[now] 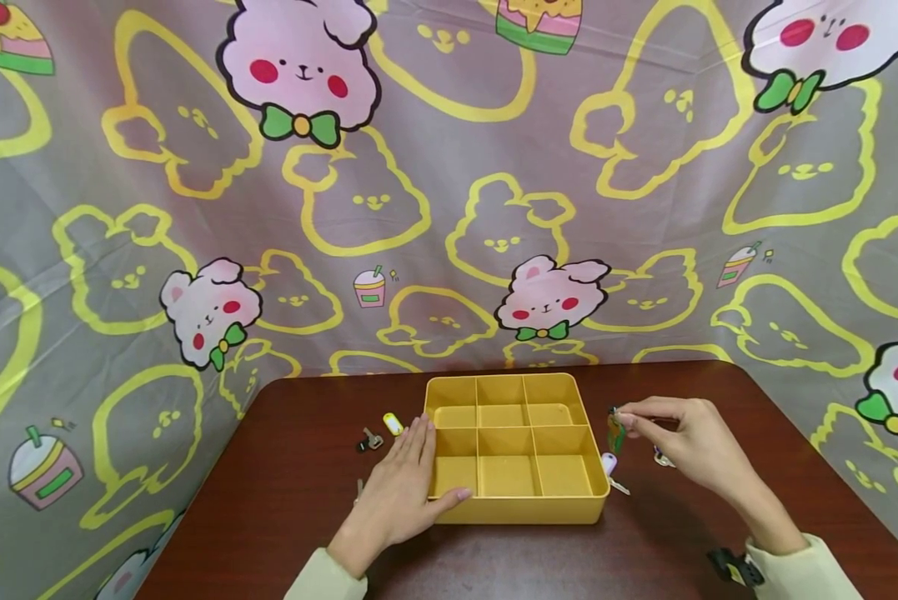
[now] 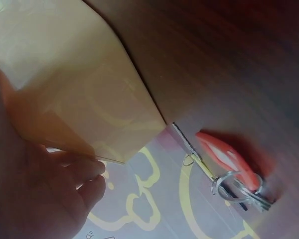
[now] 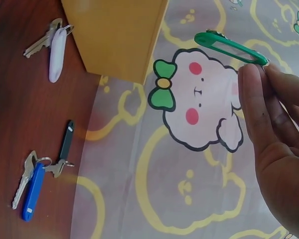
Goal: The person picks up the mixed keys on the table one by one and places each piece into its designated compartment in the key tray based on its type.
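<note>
A yellow box (image 1: 524, 508) with several compartments stands on the table. My left hand (image 1: 399, 482) rests on its front left corner, straight fingers along the left wall and thumb over the front rim. To the right of the box, my right hand (image 1: 694, 440) pinches a green key tag (image 3: 230, 48) by its ring end between thumb and fingertips, above the table. Whatever key hangs from that tag is mostly hidden. On the table beneath lie a pale lilac key tag (image 3: 57, 59) with a key, touching or close to the box, plus a blue key tag (image 3: 34, 191) and a black key tag (image 3: 66, 142).
Left of the box lie a yellow key tag (image 1: 393, 424), a dark-tagged key (image 1: 369, 440) and, in the left wrist view, a red key tag (image 2: 228, 158) with keys. A patterned cloth (image 1: 418, 208) hangs behind the brown table (image 1: 268, 500).
</note>
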Available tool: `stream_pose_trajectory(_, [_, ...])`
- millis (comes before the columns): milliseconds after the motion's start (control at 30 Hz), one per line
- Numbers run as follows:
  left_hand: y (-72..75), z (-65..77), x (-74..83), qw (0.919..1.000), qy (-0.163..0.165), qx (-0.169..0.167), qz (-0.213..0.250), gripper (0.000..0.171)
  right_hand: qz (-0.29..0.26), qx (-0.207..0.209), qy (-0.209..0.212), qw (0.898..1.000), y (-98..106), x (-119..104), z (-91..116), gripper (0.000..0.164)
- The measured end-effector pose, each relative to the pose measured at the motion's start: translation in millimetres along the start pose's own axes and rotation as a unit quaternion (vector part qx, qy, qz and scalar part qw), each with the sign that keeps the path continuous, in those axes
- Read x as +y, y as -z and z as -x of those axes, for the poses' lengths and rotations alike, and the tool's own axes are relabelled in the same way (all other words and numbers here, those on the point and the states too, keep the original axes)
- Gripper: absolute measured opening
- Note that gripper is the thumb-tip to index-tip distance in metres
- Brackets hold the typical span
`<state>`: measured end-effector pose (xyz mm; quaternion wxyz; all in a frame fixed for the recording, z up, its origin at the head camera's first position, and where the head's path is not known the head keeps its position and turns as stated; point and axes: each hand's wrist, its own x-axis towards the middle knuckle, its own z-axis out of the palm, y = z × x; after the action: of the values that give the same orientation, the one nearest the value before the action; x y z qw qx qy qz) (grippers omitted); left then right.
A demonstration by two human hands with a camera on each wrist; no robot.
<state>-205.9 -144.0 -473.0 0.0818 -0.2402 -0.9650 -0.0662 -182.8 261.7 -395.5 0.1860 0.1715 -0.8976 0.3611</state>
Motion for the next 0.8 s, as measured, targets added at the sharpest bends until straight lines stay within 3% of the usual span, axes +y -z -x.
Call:
stream_pose_trajectory(600, [0.3, -0.9, -0.6, 0.9999, -0.007, 0.009, -0.004, 0.107, 0.012, 0.017, 0.015, 1.0, -1, -9, -17, 0.013])
stream_pose_trajectory(800, [1.3, 0.3, 0.4, 0.9999, -0.006, 0.006, -0.006, 0.11, -0.012, 0.009, -0.004, 1.0, -1, -13, -20, 0.015])
